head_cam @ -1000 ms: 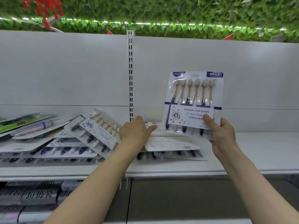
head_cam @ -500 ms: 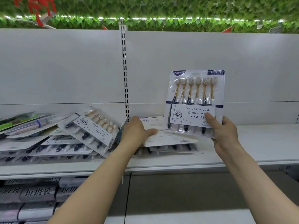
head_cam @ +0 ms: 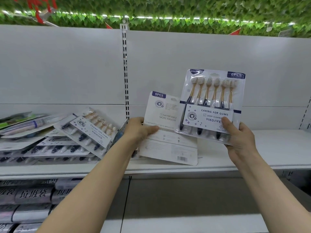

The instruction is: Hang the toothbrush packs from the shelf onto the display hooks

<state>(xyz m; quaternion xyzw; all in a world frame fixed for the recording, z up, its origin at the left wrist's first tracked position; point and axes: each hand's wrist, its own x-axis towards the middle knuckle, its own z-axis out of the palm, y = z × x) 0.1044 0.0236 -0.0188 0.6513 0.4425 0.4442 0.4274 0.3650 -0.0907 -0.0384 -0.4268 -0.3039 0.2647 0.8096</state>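
My right hand (head_cam: 235, 133) grips the lower edge of a six-piece toothbrush pack (head_cam: 212, 105), held upright with its printed front toward me. My left hand (head_cam: 140, 127) grips the left edge of a second pack (head_cam: 168, 130), lifted off the shelf and tilted up with its white back side showing. A loose heap of several more toothbrush packs (head_cam: 87, 132) lies on the white shelf (head_cam: 269, 148) to the left. No display hooks are in view.
A slotted upright (head_cam: 125, 69) runs down the white back panel between the two shelf sections. Tubes in packaging (head_cam: 25, 123) lie at the far left of the shelf. Dark wrapped rolls (head_cam: 28, 195) fill the lower shelf at left. Green foliage covers the top.
My left hand has taken hold of a pack from the pile on the shelf and lifted it upright, back side out. The right hand has kept its pack nearly still.
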